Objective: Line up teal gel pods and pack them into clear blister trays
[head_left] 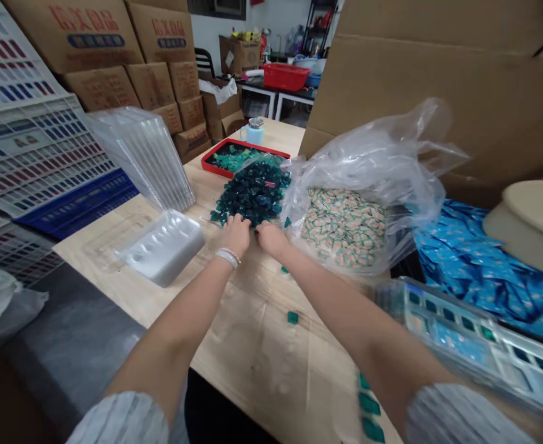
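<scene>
1. The left hand (235, 235) and the right hand (271, 239) lie side by side at the near edge of a heap of dark green pieces (253, 192) on a wooden table (253, 351). The fingers of both point into the heap.
2. Both hands look loosely curled, neither flat open nor clearly closed. Their fingertips are lost among the pieces, so I cannot tell whether either hand holds any.
3. Low, close hands suit a loose heap like this: a gentle, cupped touch from the near side should scatter fewer pieces. A few stray pieces (292, 317) lie on the table nearer the person.
4. Just beyond the heap sits a red tray (216, 163) holding lighter green pieces. To the right, a clear bag (368, 154) holds pale patterned packets, and a grey tray (164, 246) lies left of the left hand.
5. The heap's underside is hidden, and I cannot tell whether it rests on clear plastic or bare wood. The pieces are too small to identify. The clear tray (474, 339) at lower right is blurred and cut off by the frame.
</scene>
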A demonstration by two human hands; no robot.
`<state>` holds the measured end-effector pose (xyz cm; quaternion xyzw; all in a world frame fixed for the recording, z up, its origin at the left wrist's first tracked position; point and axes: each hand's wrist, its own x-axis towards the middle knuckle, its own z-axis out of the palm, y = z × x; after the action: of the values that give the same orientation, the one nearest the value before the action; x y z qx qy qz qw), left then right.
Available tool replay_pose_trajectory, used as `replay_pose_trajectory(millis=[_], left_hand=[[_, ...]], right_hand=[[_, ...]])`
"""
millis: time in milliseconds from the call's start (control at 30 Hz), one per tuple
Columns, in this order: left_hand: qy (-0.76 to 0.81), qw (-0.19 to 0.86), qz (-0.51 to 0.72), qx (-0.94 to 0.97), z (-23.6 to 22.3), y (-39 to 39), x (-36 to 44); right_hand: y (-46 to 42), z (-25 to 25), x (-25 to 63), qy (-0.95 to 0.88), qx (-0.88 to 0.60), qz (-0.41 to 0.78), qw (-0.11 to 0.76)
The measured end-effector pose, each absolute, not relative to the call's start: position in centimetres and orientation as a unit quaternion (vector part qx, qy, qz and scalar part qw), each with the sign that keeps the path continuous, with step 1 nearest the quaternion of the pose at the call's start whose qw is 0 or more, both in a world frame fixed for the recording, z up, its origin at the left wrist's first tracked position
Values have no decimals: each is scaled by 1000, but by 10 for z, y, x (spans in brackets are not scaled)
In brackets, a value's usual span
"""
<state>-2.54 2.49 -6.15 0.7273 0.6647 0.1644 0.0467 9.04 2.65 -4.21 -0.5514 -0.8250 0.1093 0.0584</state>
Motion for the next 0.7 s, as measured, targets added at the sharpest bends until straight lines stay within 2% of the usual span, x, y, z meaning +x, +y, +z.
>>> replay_pose_trajectory(millis=[233, 333, 400, 467, 500, 567, 600, 667, 700], left_hand=[[655, 69, 145, 739, -72, 34, -28], [660, 108, 212, 713, -65, 37, -26], [661, 218, 353, 625, -55, 34, -24], [616, 420, 480, 463, -41, 19, -16], [577, 529, 500, 370, -34, 7, -9], [477, 724, 441, 232, -23, -25, 8], [448, 774, 407, 185, -20, -42, 17], [450, 815, 330, 157, -22, -72, 33], [477, 797, 332, 164, -26, -82, 40]], right_hand=[[39, -55, 83, -782, -611, 108, 53], [21, -47, 101, -768, -618, 116, 121], [2, -44, 118, -729, -621, 171, 233], [-25, -43, 135, -644, -616, 277, 360], [-40, -42, 143, -592, -609, 334, 408], [-74, -37, 154, -501, -587, 426, 473], [-89, -35, 157, -479, -574, 451, 489], [-107, -33, 163, -489, -552, 460, 495], [-111, -33, 167, -515, -548, 454, 479]])
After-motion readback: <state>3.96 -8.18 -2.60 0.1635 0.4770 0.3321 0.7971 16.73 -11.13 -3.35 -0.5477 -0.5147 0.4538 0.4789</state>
